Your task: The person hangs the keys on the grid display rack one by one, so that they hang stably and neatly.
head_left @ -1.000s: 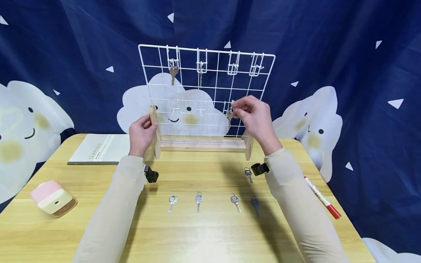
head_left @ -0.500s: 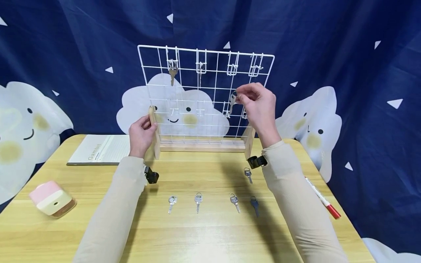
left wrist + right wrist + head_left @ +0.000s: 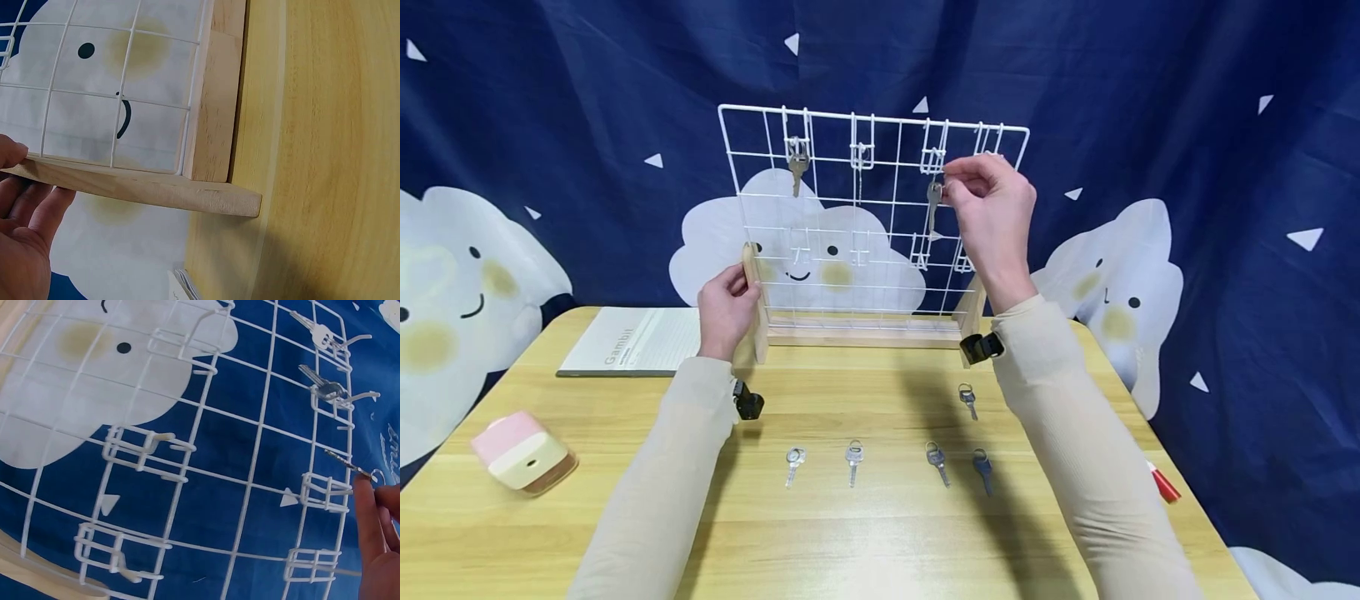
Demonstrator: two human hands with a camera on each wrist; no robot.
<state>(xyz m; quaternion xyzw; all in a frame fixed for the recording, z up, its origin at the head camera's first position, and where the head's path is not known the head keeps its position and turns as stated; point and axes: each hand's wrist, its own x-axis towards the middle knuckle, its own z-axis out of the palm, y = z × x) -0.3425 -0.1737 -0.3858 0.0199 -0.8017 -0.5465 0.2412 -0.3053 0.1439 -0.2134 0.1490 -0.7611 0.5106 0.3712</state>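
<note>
A white wire grid rack (image 3: 827, 113) with a wooden base (image 3: 865, 337) stands on the table. My left hand (image 3: 727, 312) grips its left wooden post (image 3: 137, 190). Between thumb and fingertips, my right hand (image 3: 996, 212) pinches a key (image 3: 934, 200) by its ring end, blade downward. That key is just below the third top-row hook (image 3: 932, 160); in the right wrist view its ring lies close to the hook's tip. One key (image 3: 797, 167) hangs from the first top hook, another key (image 3: 330, 390) from the second. The fourth top hook is mostly behind my right hand.
Several keys lie on the table, among them one key (image 3: 853, 462) in the front row and one key (image 3: 967, 400) farther back. A notebook (image 3: 640, 337) lies left, a pink-and-cream box-like object (image 3: 523, 454) nearer. A red-capped marker (image 3: 1163, 483) is partly behind my right sleeve.
My right hand has risen with the key from the lower hooks to just under the third top hook. The left hand keeps its grip on the post.
</note>
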